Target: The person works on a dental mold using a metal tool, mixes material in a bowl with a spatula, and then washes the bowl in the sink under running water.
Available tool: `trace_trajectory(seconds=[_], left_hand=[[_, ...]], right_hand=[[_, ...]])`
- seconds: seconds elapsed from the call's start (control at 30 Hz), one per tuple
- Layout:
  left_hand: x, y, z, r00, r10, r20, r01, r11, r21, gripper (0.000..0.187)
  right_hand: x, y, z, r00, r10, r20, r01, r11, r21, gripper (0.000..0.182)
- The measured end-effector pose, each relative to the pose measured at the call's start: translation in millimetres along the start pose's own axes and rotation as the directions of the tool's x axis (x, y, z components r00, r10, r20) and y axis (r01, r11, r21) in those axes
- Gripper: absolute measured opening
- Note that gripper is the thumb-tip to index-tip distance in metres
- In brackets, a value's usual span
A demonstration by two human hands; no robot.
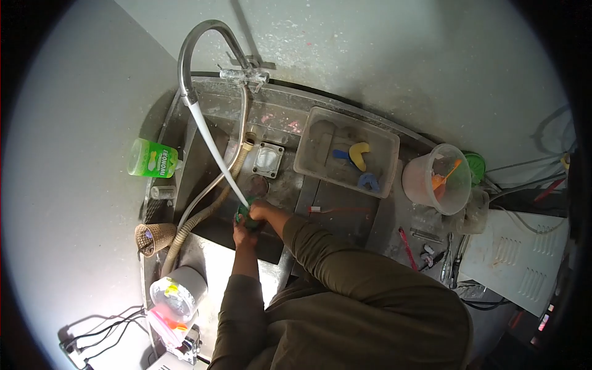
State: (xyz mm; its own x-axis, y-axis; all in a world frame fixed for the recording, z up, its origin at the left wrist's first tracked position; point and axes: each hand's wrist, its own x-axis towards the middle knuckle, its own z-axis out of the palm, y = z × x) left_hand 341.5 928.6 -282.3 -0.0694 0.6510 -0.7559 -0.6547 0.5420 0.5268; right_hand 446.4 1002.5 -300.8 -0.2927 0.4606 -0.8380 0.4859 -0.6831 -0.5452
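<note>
Over the sink [213, 231], both hands are together at a small dark green object [243, 213], its kind mostly hidden by fingers. My left hand [244, 235] grips it from below, fingers wrapped round its side. My right hand [261, 212] is closed at its upper right edge, with the fingertips bent down out of sight; I cannot tell whether they hold something smaller. From the curved metal faucet [186, 80], a white stream of water [217, 152] runs down onto the green object and the fingers.
A clear plastic tub [302, 161] with yellow and blue U-shaped pieces stands behind right. Further right are a bucket [425, 185], tools [449, 259] and a white vented box [518, 259]. Left are a green-labelled bottle [154, 159], a ribbed hose [198, 217] and a white bucket [191, 283].
</note>
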Motion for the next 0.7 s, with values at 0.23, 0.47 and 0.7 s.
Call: trace_trajectory(seconds=[0.23, 0.47, 0.7], left_hand=[[21.0, 0.5, -21.7, 0.989, -0.116, 0.096, 0.121, 0.991, -0.050, 0.042], [-2.2, 8.8, 0.9, 0.988, -0.115, 0.102, 0.119, 0.992, -0.033, 0.043], [15.9, 0.3, -12.7, 0.987, -0.154, -0.055, 0.150, 0.985, -0.083, 0.040]], right_hand=[[10.4, 12.1, -2.1, 0.954, -0.299, -0.005, 0.298, 0.952, -0.072, 0.030], [-7.2, 11.6, 7.9, 0.961, -0.272, -0.045, 0.272, 0.914, 0.301, 0.027], [50.1, 42.7, 7.0, 0.922, -0.359, 0.148, 0.388, 0.858, -0.337, 0.027]])
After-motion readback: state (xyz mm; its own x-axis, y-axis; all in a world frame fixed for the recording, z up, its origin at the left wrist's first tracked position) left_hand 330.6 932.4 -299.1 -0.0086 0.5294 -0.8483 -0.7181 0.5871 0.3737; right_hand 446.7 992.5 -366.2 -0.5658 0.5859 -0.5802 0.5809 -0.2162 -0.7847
